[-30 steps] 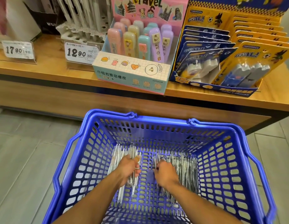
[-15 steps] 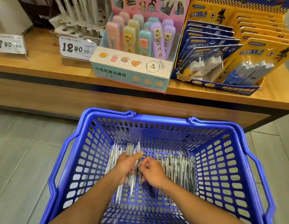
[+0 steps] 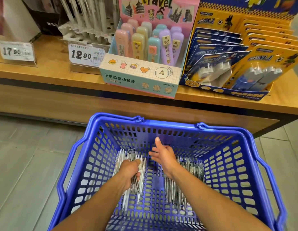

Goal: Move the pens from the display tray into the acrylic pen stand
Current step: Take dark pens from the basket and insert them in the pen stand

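Pens (image 3: 183,177) are being gathered from a blue basket (image 3: 245,164), which serves here as the tray; this is judged to be the pick-up step, with none yet carried to the stand. A bundle of pens (image 3: 136,165) is gripped by the left hand (image 3: 129,172), its fingers (image 3: 136,176) curled tight round the bundle near the basket's left side. The right hand (image 3: 163,155) is held above the basket floor with fingers spread apart and nothing in them. More pens are seen lying in rows along the right side of the basket floor.

Next, a lift of the bundle clear of the basket wall is called for, then a reach up and left to the pen stand (image 3: 88,32) at the back of the bench (image 3: 45,70), where upright pens are already seen; whether free holes remain cannot be told for sure.

On the bench stand 2 price tags (image 3: 81,54), a pastel eraser box (image 3: 140,77) and a rack of carded packs (image 3: 236,64). Below, grey floor tiles (image 3: 28,164) are seen.
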Available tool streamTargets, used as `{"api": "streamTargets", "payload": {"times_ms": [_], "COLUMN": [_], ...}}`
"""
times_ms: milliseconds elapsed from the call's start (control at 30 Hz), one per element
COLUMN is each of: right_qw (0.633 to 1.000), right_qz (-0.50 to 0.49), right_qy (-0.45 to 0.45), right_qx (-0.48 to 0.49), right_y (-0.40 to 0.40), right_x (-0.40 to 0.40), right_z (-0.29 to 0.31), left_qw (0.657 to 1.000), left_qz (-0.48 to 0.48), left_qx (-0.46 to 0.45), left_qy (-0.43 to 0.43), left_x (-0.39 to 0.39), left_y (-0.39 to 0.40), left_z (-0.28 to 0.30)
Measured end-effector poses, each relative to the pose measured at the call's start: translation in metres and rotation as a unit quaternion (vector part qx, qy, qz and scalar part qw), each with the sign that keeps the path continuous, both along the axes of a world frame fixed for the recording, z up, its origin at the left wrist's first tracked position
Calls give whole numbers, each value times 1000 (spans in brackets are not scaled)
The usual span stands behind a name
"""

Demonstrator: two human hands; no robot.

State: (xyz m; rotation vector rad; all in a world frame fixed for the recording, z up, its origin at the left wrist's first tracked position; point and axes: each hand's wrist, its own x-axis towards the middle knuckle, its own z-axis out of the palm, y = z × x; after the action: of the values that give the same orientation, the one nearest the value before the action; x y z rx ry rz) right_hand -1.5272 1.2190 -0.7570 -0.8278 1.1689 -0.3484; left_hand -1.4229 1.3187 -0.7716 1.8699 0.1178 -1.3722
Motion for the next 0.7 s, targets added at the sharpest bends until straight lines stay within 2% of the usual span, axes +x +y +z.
{"api": "streamTargets", "payload": {"times_ms": [333, 533, 633, 700], "right_qw": [1000, 996, 974, 918], "right_qz": [5, 71, 154, 244], "right_qy": [14, 40, 144, 270], "right_qx": [-20, -21, -86, -159], "right_y": [-7, -13, -10, -1], "right_x": [0, -11, -25, -36], "right_z": [-4, -4, -4, -11], "left_qw": [1000, 1000, 999, 999], "left_qz": [-18, -10, -16, -19], "left_qx": [8, -5, -12, -14], "left_qy": [-9, 16, 29, 36], "left_x": [3, 3, 2, 3], "left_y": [-7, -7, -6, -5], "left_z": [0, -3, -3, -2]}}
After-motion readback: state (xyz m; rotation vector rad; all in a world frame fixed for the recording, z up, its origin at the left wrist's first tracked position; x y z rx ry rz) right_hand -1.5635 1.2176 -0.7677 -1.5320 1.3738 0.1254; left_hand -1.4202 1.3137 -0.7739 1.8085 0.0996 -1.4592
